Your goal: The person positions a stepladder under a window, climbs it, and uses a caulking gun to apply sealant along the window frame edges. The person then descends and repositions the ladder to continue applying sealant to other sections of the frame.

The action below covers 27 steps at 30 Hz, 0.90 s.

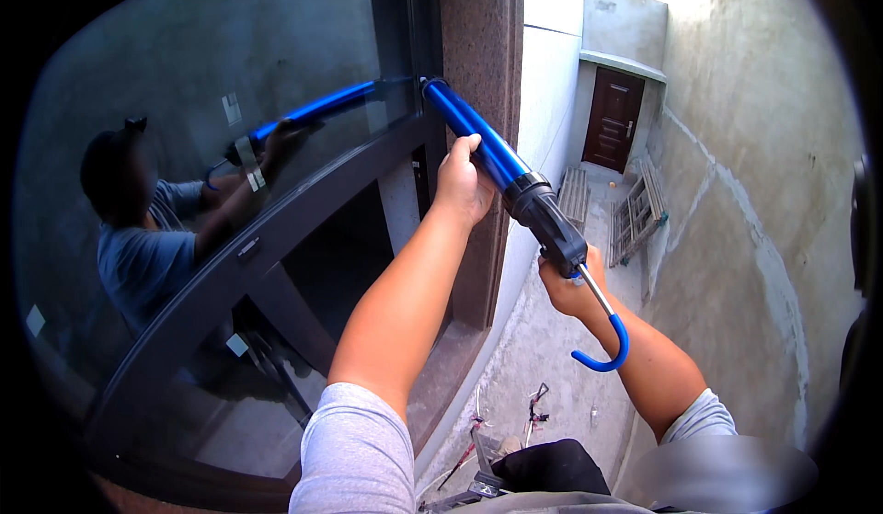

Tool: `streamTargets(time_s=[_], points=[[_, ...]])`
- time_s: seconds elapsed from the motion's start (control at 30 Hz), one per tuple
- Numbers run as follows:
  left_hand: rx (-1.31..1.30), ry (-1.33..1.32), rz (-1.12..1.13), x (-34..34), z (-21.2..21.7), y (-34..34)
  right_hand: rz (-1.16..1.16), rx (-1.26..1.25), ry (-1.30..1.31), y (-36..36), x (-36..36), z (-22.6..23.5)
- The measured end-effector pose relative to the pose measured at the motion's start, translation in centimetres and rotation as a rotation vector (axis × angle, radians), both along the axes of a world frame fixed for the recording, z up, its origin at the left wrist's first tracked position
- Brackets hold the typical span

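A caulking gun (480,142) with a blue barrel, black body and blue hooked plunger rod slants from the upper left down to the right. My left hand (464,183) is closed around the underside of its barrel. At the handle end, my right hand (575,284) grips the gun; the trigger is mostly hidden by the fingers. The barrel's front end is close to the corner where the dark window frame (354,169) meets the brown stone surround (478,31). Whether the nozzle touches the joint, I cannot tell. Dark window glass (303,36) mirrors the gun and my arms.
Far below lies a narrow concrete yard (515,367) between the white wall (549,82) and a rough grey wall (736,165). A brown door (614,119) stands at its end. Wooden pallet-like racks (637,212) lean nearby. Metal gear (483,482) is beside my legs.
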State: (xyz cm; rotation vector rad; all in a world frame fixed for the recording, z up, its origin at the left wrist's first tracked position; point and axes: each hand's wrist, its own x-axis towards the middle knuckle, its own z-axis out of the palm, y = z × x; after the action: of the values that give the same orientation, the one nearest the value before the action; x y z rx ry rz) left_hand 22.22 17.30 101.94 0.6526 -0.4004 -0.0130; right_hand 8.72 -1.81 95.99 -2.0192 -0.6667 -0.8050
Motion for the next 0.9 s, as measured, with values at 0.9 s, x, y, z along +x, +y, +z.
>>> streamTargets(time_s=[0.9], points=[[0.003, 0.068, 0.038, -1.4, -0.8, -3.4, 0.474, 0.516, 0.579, -3.1, -1.2, 0.6]])
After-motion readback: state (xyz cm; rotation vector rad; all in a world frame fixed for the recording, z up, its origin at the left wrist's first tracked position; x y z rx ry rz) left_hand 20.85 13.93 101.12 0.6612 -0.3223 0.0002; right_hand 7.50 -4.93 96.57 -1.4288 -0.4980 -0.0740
